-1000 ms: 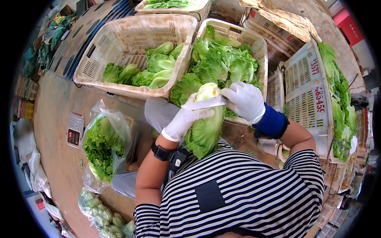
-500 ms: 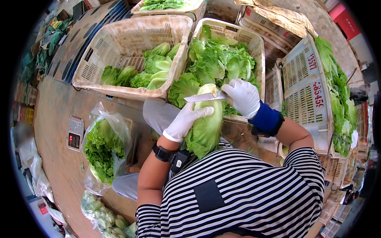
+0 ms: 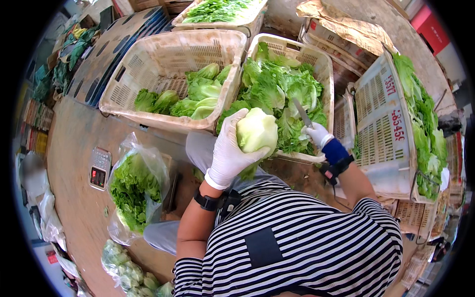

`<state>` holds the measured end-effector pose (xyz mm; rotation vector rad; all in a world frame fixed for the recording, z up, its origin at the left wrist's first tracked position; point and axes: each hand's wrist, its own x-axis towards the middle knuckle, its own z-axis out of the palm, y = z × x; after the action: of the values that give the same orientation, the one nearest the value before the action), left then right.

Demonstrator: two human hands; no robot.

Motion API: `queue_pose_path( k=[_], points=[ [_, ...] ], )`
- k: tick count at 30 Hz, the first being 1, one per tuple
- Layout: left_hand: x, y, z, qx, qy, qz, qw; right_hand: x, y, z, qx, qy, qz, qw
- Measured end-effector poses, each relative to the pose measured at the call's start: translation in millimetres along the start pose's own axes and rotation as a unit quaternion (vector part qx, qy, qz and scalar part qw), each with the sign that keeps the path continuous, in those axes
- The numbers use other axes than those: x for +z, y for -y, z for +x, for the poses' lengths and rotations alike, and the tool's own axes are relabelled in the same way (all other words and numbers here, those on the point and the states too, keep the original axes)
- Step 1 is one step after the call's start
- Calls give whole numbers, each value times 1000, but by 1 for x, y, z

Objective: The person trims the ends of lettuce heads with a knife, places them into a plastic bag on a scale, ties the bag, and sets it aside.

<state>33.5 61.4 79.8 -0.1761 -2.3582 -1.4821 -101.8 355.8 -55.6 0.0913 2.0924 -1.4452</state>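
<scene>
In a white glove, my left hand (image 3: 230, 151) is wrapped round a head of lettuce (image 3: 258, 130), its pale base turned up and its green leaves pointing down toward my lap. My right hand (image 3: 316, 134), gloved too, grips a knife (image 3: 302, 112) by the handle. The blade points up and left over the crate of lettuce, apart from the head I hold. Large loose green leaves (image 3: 277, 86) fill that crate (image 3: 325, 67) in front of me. To its left, a bigger crate (image 3: 143, 119) holds several trimmed lettuce heads (image 3: 204, 89).
At my left a clear plastic bag (image 3: 161, 171) of leafy lettuce stands near a scale display (image 3: 100, 168). Bagged lettuce heads (image 3: 123, 267) lie nearer me. A white crate (image 3: 381, 123) with greens stands at the right. Stacked boards (image 3: 106, 54) and another crate (image 3: 257, 22) are farther back.
My right hand has drawn the knife away from the lettuce base, down and to the right. My left hand has tipped the head so its base faces up.
</scene>
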Motion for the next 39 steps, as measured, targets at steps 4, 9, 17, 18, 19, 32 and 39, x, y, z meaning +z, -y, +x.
queue_pose_path(
  k=[4, 9, 17, 18, 19, 32, 39],
  points=[
    [-21, 5, -7, 171, -117, 191, 959, 70, 37, -16, -79, 79, 144, 983],
    [-47, 5, -40, 76, -174, -61, 980, 106, 42, -27, -124, 86, 132, 980],
    [-152, 49, -168, -35, -479, -585, 653, 200, 61, -32, -135, 178, 52, 973],
    [-171, 60, -178, -28, -530, -591, 608, 212, 71, -37, -135, 197, 25, 971],
    [-188, 71, -189, -33, -582, -572, 577, 225, 81, -44, -106, 202, 24, 973],
    [-285, 133, -196, -333, -173, 445, 813, 251, 94, -54, -158, 138, -44, 977],
    [-237, 261, -205, -392, -69, 488, 777, 229, 67, -45, -188, 76, -72, 977]
  ],
)
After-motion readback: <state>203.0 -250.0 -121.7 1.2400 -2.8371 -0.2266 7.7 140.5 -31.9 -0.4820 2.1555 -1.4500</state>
